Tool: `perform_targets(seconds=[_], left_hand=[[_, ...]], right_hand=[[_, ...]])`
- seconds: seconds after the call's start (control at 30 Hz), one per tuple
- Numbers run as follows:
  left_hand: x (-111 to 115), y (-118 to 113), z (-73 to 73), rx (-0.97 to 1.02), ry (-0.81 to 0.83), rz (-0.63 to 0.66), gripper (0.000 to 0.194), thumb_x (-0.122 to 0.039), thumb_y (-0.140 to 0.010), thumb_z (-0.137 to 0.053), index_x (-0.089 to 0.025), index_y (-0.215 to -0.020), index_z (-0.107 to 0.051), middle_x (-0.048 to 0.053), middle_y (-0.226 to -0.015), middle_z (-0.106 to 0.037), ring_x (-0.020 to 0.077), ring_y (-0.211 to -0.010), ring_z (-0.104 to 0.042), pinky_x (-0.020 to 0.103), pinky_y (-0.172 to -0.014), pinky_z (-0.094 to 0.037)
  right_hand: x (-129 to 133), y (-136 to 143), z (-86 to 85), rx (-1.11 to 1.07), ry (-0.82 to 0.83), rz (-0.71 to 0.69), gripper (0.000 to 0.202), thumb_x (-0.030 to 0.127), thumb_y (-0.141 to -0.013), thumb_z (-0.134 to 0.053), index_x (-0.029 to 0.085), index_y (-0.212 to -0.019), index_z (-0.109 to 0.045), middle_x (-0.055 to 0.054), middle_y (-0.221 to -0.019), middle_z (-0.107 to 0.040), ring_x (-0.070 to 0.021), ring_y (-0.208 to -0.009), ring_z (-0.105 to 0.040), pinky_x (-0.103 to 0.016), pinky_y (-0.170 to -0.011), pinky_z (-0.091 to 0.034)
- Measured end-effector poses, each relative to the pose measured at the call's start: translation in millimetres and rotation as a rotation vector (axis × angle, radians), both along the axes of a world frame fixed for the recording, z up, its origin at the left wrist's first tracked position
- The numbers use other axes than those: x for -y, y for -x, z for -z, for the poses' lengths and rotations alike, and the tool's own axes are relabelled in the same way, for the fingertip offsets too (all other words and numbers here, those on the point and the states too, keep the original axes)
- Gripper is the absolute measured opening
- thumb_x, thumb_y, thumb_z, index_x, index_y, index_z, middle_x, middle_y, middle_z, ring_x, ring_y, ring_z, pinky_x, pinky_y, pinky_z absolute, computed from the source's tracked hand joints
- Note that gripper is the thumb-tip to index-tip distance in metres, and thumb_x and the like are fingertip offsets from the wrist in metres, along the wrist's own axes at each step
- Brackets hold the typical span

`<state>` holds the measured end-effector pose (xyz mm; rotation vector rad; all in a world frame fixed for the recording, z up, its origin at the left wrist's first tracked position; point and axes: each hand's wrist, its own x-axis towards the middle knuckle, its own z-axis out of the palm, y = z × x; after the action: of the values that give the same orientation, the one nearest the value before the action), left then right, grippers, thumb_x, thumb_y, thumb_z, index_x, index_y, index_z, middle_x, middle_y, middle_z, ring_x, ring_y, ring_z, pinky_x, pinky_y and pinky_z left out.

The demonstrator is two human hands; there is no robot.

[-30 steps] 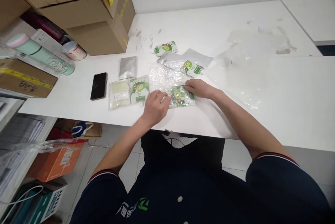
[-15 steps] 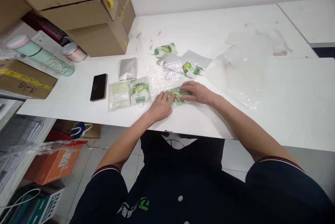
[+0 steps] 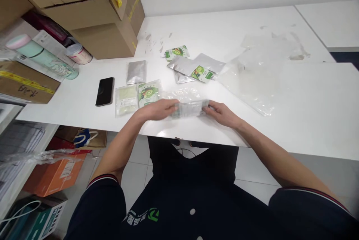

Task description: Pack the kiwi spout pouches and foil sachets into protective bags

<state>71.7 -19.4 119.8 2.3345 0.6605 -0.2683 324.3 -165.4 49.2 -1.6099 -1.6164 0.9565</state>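
Up comes the packet [image 3: 192, 109], half a second ago flat and green-side up, now a blurred silvery-white face by the worktop's [image 3: 314, 116] six-o'clock edge, the right hand [image 3: 220, 113] pinching its three-o'clock end, the left hand [image 3: 162, 109] at nine, blur hiding whether it grips! Clear film [image 3: 183, 92] has slid off the silver pouches [image 3: 182, 65] at twelve, so pressing flat has, I'd judge, given way to turning or folding

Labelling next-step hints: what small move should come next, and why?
Probably fold the loose clear plastic against the packet: it spreads out behind it, crinkled, while the left hand and right hand hold the packet's opposite ends.
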Motion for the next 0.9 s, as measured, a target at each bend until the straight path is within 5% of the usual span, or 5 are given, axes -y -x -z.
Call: perform_targets(seconds=[0.2,0.37,0.7,0.83,0.9], left_hand=[[-39,-28,27.2,0.062,-0.235,-0.276,0.023,-0.033,-0.092,-0.045,-0.023,-0.093,-0.065,0.004,-0.088,-0.070,0.0199,-0.078,-0.064,0.030,-0.067,-0.042],[-46,-36,47.9,0.040,-0.342,-0.273,0.022,-0.027,-0.092,-0.041,-0.021,-0.086,-0.062,0.008,-0.089,-0.069,0.0228,-0.080,-0.061,0.034,-0.067,-0.042],[-53,-70,59.2,-0.274,-0.511,-0.197,0.029,-0.015,-0.089,-0.044,-0.012,-0.114,-0.057,0.019,-0.103,-0.067,0.0297,-0.093,-0.065,0.039,-0.077,-0.046],[-40,-76,68.8,-0.180,-0.701,-0.256,0.034,-0.006,-0.090,-0.037,-0.011,-0.117,-0.058,0.021,-0.113,-0.062,0.0328,-0.107,-0.060,0.045,-0.087,-0.042],[-34,-75,68.9,-0.080,-0.785,-0.292,0.035,-0.005,-0.091,-0.036,-0.014,-0.114,-0.060,0.019,-0.116,-0.060,0.0337,-0.113,-0.055,0.047,-0.090,-0.040]], right_hand=[[-42,16,6.7,0.257,0.145,0.290,0.027,0.042,-0.096,-0.043,0.023,-0.078,-0.049,-0.002,-0.069,-0.062,-0.0192,-0.067,-0.058,-0.031,-0.064,-0.044],[-61,22,8.2,0.465,0.210,0.318,0.025,0.035,-0.099,-0.036,0.021,-0.089,-0.053,-0.013,-0.090,-0.070,-0.0252,-0.080,-0.064,-0.033,-0.067,-0.044],[-78,37,2.7,0.567,0.356,0.416,0.039,0.037,-0.099,-0.034,0.012,-0.117,-0.057,-0.025,-0.114,-0.064,-0.0343,-0.096,-0.065,-0.044,-0.078,-0.050],[-70,50,12.8,0.743,0.142,0.524,0.041,0.025,-0.097,-0.034,0.014,-0.133,-0.052,-0.027,-0.127,-0.056,-0.0359,-0.102,-0.064,-0.050,-0.080,-0.051],[-67,47,18.9,0.848,-0.086,0.434,0.046,0.018,-0.095,-0.036,0.018,-0.139,-0.049,-0.025,-0.140,-0.050,-0.0389,-0.120,-0.055,-0.056,-0.090,-0.047]])
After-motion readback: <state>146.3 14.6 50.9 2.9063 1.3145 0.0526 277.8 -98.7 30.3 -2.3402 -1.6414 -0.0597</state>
